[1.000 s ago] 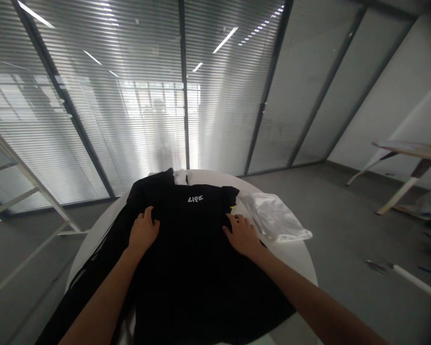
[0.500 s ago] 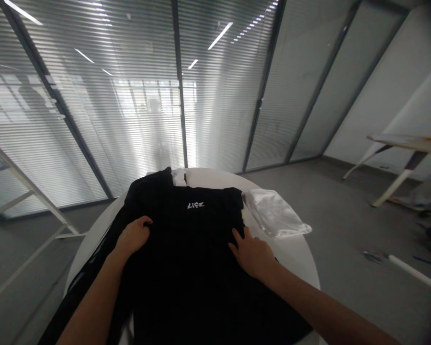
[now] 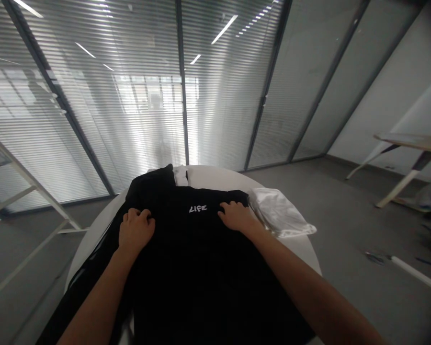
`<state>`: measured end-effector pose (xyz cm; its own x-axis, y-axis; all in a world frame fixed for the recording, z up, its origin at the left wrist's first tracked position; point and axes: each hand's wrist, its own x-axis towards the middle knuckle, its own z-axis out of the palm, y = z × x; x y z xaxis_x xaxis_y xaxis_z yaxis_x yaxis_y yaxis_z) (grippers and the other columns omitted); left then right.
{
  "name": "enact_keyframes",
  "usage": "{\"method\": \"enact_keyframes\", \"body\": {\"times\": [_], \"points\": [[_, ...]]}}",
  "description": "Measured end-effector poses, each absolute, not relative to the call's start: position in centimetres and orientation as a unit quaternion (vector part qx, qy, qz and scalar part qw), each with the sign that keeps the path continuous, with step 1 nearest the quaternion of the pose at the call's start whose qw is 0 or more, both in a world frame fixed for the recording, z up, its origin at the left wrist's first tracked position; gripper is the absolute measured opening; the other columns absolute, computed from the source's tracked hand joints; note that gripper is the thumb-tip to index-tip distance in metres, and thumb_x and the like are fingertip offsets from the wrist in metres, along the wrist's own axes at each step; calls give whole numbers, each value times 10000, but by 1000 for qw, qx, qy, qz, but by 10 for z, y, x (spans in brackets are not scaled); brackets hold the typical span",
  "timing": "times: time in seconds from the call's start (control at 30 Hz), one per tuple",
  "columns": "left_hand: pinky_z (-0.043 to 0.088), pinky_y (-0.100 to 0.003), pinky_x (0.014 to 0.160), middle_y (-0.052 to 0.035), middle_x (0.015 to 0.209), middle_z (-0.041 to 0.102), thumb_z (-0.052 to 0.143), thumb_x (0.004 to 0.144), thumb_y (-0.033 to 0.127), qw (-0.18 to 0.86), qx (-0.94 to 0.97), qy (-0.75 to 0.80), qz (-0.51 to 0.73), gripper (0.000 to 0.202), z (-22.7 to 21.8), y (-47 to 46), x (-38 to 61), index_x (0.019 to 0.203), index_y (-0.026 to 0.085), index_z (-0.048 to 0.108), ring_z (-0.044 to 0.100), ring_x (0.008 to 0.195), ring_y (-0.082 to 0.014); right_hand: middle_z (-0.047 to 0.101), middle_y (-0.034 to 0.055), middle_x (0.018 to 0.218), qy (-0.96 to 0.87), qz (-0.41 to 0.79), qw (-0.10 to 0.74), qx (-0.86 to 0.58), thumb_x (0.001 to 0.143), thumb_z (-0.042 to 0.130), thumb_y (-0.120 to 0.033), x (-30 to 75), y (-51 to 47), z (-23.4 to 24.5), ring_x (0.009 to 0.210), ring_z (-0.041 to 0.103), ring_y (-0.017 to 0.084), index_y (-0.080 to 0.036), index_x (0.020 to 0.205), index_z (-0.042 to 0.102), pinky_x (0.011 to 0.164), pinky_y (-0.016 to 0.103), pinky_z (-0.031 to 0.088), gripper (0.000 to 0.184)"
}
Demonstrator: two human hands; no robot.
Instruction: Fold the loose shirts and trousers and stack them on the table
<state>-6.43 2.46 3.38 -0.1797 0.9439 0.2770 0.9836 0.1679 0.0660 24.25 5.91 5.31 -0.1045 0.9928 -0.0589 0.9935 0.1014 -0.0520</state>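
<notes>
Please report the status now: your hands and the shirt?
Left hand curled on black shirt. Right hand flat on it, near LIFE print. White bundle beside right hand.

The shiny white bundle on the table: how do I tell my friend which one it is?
Find the round white table. A black shirt printed LIFE lies on it, with a right hand on top. Just past that hand sits the bundle, the only shiny, crumpled white thing on the table.
</notes>
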Motion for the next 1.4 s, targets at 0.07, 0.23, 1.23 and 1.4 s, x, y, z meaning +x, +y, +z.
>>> {"method": "enact_keyframes", "body": {"times": [0.07, 0.23, 1.23, 1.4], "points": [[440, -448, 878, -155, 1225, 502, 436, 848, 338, 117, -650, -739, -131, 391, 29, 27, -62, 1161, 246, 651, 491, 1122, -330, 528, 174, 1285, 737, -57, 5, 674, 920, 382, -473, 230, 77, 45, 1183, 478, 367, -237, 1347, 477, 915, 553, 363, 497], [274, -526, 1054, -94, 1451, 387, 420, 888, 373, 93, -713, -686, -111, 447, 10, 38, -65, 1316, 349, 547, 318, 1330, -315, 404, 166, 1427, 721, -86, -25, 687, 938, 291, -542, 225, 114, 15, 1294, 367, 349, -264, 1462, 315, 999, 591, 252, 594], [332, -661, 887, -250, 1171, 604, 446, 779, 513, -48, -520, -847, -102, 479, 34, 142, -82, 1033, 153, 634, 515, 1130, -465, 336, 90, 1510, 745, -24, -120, 656, 941, 314, -366, 230, 130, -24, 1392, 233, 293, -288, 1433, 384, 1097, 541, 91, 502], [441, -541, 833, -198, 939, 660, 520, 698, 344, -93, -537, -800, -252, 255, 31, 147, -114, 844, 162, 622, 598, 1009, -399, 448, 119, 1407, 738, -44, -107, 664, 898, 391, -373, 232, 131, -12, 1296, 356, 302, -257, 1333, 493, 1053, 532, 188, 461]]}}
